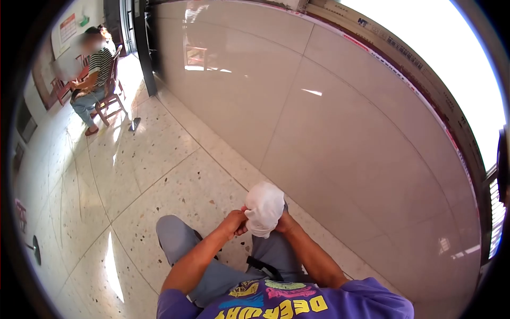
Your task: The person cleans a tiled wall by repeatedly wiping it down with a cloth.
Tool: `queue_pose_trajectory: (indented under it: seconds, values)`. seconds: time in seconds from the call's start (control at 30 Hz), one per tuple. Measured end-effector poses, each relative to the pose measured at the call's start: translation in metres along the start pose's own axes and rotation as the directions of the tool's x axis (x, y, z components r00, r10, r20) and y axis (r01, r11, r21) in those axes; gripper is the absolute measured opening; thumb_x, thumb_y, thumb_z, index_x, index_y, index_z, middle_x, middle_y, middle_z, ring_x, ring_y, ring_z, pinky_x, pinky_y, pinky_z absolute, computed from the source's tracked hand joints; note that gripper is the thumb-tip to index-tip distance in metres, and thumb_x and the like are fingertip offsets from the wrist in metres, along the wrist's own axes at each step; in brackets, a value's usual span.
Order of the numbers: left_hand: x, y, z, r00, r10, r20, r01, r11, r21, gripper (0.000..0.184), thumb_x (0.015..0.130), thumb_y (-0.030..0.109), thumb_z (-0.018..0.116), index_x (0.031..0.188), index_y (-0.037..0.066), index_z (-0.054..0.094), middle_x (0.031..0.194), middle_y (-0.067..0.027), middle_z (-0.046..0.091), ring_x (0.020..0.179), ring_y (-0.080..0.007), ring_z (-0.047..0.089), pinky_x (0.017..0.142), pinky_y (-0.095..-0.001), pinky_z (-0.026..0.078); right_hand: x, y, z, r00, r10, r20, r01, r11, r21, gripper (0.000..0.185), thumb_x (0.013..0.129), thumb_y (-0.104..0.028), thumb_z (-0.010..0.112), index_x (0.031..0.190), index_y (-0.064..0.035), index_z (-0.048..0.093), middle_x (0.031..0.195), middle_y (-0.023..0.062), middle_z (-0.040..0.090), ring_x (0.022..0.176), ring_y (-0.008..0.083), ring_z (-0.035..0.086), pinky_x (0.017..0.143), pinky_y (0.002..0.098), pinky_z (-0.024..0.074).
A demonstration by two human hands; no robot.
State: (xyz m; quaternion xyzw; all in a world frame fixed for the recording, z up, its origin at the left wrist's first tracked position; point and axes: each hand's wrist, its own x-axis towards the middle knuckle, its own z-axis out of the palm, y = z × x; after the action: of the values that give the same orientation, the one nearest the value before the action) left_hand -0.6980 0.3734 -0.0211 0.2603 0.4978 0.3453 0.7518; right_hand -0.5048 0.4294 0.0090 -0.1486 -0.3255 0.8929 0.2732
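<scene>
A white, rounded, soft-looking cloth piece (264, 207) is held up between my two hands, just above my knees. My left hand (235, 223) grips its left edge, with the fingers bent and pressed together. On the other side, my right hand (286, 221) is at the lower right edge of the cloth. Its fingers are mostly hidden behind the white fabric, though the hand seems to support it. What lies inside or under the cloth does not show.
A tiled wall (361, 143) runs close along my right, below a bright window ledge (393, 40). At the far left a person (95, 74) sits on a wooden chair (113, 87). A dark flat object (134, 124) lies on the speckled floor (159, 154) near that chair.
</scene>
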Motion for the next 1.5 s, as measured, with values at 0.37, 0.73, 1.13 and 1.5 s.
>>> queue_pose_trajectory:
  seconds: [0.37,0.73,1.13,1.5]
  values:
    - [-0.015,0.043,0.000,0.984,0.041,0.172,-0.118,0.876,0.467,0.040,0.094,0.039,0.060,0.080,0.003,0.067,0.058,-0.0035,0.060,0.044,-0.0083,0.050,0.040,-0.0256,0.036,-0.006,0.043,-0.082,0.971,-0.124,-0.206,0.184,0.937,0.298,0.070,0.094,-0.055,0.055,0.140,-0.0027,0.048,0.128,0.0202,0.061,0.114,0.0327,0.062,0.098,0.0462,0.0510]
    - [-0.058,0.062,-0.083,0.939,0.301,-0.169,-0.077,0.661,0.747,0.033,0.089,0.032,0.068,0.093,-0.001,0.068,0.070,-0.0112,0.070,0.055,-0.0164,0.065,0.053,-0.0311,0.051,-0.026,0.005,-0.052,0.969,-0.195,-0.155,0.236,0.915,0.327,0.072,0.090,-0.057,0.059,0.132,0.0006,0.051,0.115,0.0242,0.063,0.099,0.0365,0.066,0.084,0.0531,0.0545]
    - [-0.043,0.059,-0.145,0.927,0.143,-0.346,0.296,0.285,0.911,0.032,0.088,0.033,0.067,0.092,0.001,0.069,0.065,-0.0093,0.069,0.058,-0.0210,0.067,0.062,-0.0351,0.054,-0.026,-0.023,0.014,0.983,-0.088,-0.159,0.148,0.896,0.419,0.053,0.095,-0.046,0.058,0.124,-0.0019,0.056,0.105,0.0205,0.068,0.081,0.0310,0.069,0.073,0.0467,0.0581]
    - [-0.060,0.070,-0.129,0.918,0.158,-0.365,0.234,0.526,0.818,0.030,0.088,0.026,0.067,0.097,-0.002,0.069,0.064,-0.0103,0.067,0.052,-0.0174,0.064,0.051,-0.0330,0.051,-0.027,-0.004,-0.020,0.937,-0.197,-0.288,0.177,0.980,-0.092,0.046,0.094,-0.043,0.060,0.112,-0.0010,0.062,0.090,0.0178,0.069,0.080,0.0292,0.069,0.070,0.0434,0.0576]
